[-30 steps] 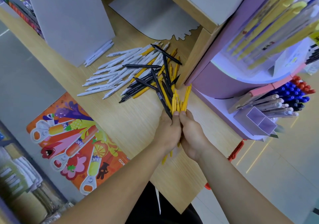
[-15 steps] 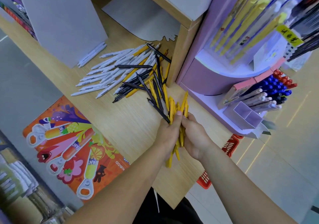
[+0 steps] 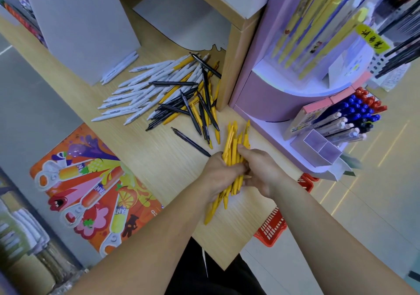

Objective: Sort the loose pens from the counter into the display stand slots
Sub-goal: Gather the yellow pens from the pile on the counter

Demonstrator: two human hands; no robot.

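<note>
- The wooden table (image 3: 159,158) carries a fan of white pens (image 3: 134,94) at its far left. Beside them a tangled heap of black and yellow pens (image 3: 195,106) lies against the foot of a wooden upright (image 3: 234,67).
- One black pen (image 3: 191,142) lies alone between that heap and the hands, its near end just beside the left hand (image 3: 221,174).
- The lilac display stand (image 3: 256,97) rises right of the upright. Its lower slots (image 3: 354,115) hold blue, red and clear pens, with a divided lilac box (image 3: 318,147) in front.
- A red basket (image 3: 272,228) shows below the table's edge, and an orange poster (image 3: 91,187) hangs at the left.
- The left hand and right hand (image 3: 261,169) meet above the near table edge. Each grip is curled tight round one bundle of yellow pens (image 3: 231,144), which points toward the stand's base, its lower ends sticking out beneath the hands.
</note>
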